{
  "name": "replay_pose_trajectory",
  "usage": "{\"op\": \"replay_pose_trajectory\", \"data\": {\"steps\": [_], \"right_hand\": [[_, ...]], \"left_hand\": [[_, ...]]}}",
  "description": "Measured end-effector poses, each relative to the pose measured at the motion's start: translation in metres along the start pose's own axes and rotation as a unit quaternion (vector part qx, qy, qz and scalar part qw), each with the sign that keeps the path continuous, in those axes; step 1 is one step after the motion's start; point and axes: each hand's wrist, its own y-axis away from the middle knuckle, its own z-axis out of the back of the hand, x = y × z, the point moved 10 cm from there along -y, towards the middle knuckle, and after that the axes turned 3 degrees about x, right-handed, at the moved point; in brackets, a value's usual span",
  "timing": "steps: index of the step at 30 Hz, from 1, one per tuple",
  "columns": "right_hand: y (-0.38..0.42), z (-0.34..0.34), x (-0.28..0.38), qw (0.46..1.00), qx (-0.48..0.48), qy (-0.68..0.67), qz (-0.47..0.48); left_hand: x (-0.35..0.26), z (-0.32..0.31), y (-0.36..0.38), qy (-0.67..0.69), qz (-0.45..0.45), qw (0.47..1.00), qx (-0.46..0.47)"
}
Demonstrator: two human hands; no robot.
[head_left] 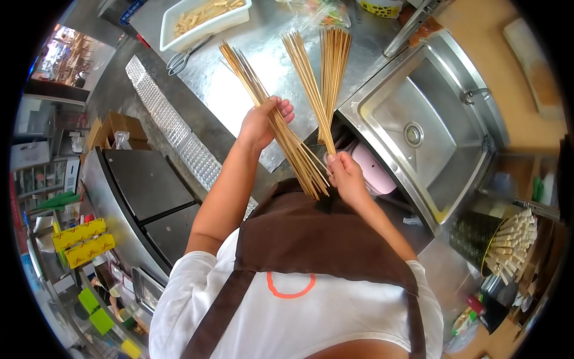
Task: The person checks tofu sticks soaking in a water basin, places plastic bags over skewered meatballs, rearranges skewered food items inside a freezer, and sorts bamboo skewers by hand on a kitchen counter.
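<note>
My left hand (267, 122) is wrapped round a loose bundle of thin bamboo skewers (245, 72), which slants from over the metal table down to my apron. Its lower ends fan out close to my right hand (345, 175). That hand is closed on the lower end of a second, tighter skewer bundle (308, 81), whose upper ends point away from me over the table. Behind it, a third skewer bundle (336, 57) lies at the table's near edge, partly covered by the second one.
On the metal table (209, 78) are a white tub (206, 45) of pale strips, scissors (184, 60) and a plastic bag of food (326, 13). A steel sink (412, 113) adjoins on the right, with a pink basin (372, 167) below. A dark container of pale sticks (478, 239) stands lower right.
</note>
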Motion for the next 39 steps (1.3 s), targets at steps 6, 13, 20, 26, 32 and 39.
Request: {"op": "replay_pose_trajectory", "data": {"steps": [6, 13, 20, 26, 32, 39], "right_hand": [[-0.002, -0.007, 0.008, 1.0, 0.022, 0.006, 0.014], [-0.005, -0.003, -0.001, 0.993, 0.044, -0.106, -0.015], [-0.006, -0.013, 0.004, 0.97, 0.087, -0.224, -0.043], [-0.004, -0.03, 0.004, 0.976, 0.134, -0.17, -0.038], [-0.004, -0.032, 0.006, 0.982, 0.121, -0.145, -0.024], [-0.003, -0.032, 0.005, 0.989, 0.091, -0.115, -0.008]], "left_hand": [[0.001, -0.006, -0.007, 0.023, -0.014, 0.998, 0.065], [-0.007, -0.025, -0.006, 0.098, 0.054, 0.984, 0.138], [0.001, -0.041, 0.008, 0.141, 0.081, 0.97, 0.181], [-0.025, -0.037, 0.009, -0.004, -0.044, 0.994, 0.1], [-0.035, -0.024, 0.009, -0.094, -0.092, 0.991, 0.005], [-0.028, -0.027, 0.004, -0.093, -0.091, 0.991, 0.029]]}}
